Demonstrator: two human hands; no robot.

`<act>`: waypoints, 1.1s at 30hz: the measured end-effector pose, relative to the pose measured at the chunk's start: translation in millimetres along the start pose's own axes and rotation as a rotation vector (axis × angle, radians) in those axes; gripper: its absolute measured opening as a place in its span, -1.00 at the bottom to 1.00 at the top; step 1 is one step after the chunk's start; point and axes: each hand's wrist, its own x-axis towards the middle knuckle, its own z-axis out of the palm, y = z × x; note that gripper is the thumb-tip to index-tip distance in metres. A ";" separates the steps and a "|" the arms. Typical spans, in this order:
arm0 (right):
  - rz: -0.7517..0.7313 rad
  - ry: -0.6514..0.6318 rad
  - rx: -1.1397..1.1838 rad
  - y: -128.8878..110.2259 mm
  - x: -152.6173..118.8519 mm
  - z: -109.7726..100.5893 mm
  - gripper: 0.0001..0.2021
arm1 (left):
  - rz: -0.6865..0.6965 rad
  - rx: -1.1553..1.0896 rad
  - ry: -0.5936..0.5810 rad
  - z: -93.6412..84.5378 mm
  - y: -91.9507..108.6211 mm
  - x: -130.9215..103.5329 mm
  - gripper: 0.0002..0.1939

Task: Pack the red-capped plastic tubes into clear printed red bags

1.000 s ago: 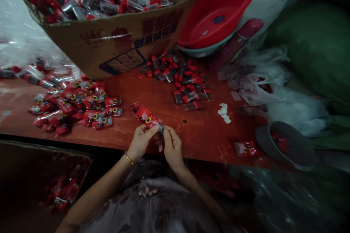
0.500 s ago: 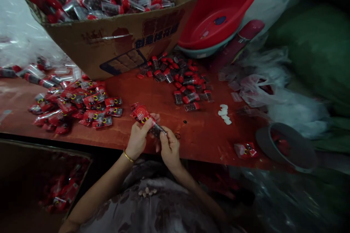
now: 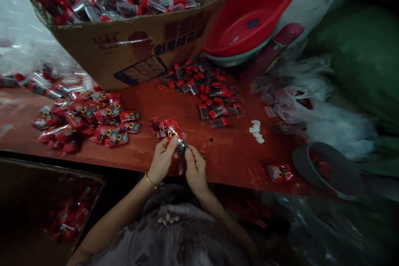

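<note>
A small red printed plastic packet (image 3: 172,128) sits pinched between both hands at the near edge of the red-brown wooden table (image 3: 230,153), its long axis slanting from the thumbs up and away to the left, printed end farthest from the body. The left hand (image 3: 162,158) has fingers curled, thumb pressing the packet's lower left side. The right hand (image 3: 193,166) closes thumb and forefinger on a small dark clear-walled piece (image 3: 181,148) at the packet's lower end. Just beyond the left hand lie more red packets (image 3: 157,126); further left, a big heap of them (image 3: 87,118). Beyond the right hand, scattered red-capped vials (image 3: 208,95), white discs (image 3: 256,129), a red basin (image 3: 254,12).
</note>
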 end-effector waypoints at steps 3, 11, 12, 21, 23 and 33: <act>-0.082 0.079 -0.091 -2.2 1.0 1.9 -0.73 | -0.050 0.009 -0.034 2.2 -4.1 -6.5 -0.53; 0.004 -0.021 0.016 5.2 5.1 3.7 -0.71 | -0.037 -0.069 0.040 -2.4 -6.2 -6.4 -0.64; -0.002 -0.058 0.024 6.2 6.3 3.1 -0.72 | -0.033 -0.086 0.051 -3.3 -3.1 -3.6 -0.64; -0.026 -0.117 -0.108 3.6 14.7 -9.2 -0.78 | -0.127 -0.200 -0.022 -6.3 -4.3 -1.7 -0.51; -0.022 -0.088 -0.102 3.1 18.7 -5.4 -0.78 | -0.120 -0.204 -0.043 -6.6 -8.6 -3.7 -0.48; -0.093 -0.146 -0.227 5.7 18.3 1.0 -0.69 | 0.012 -0.387 0.359 -88.9 63.9 21.4 -0.78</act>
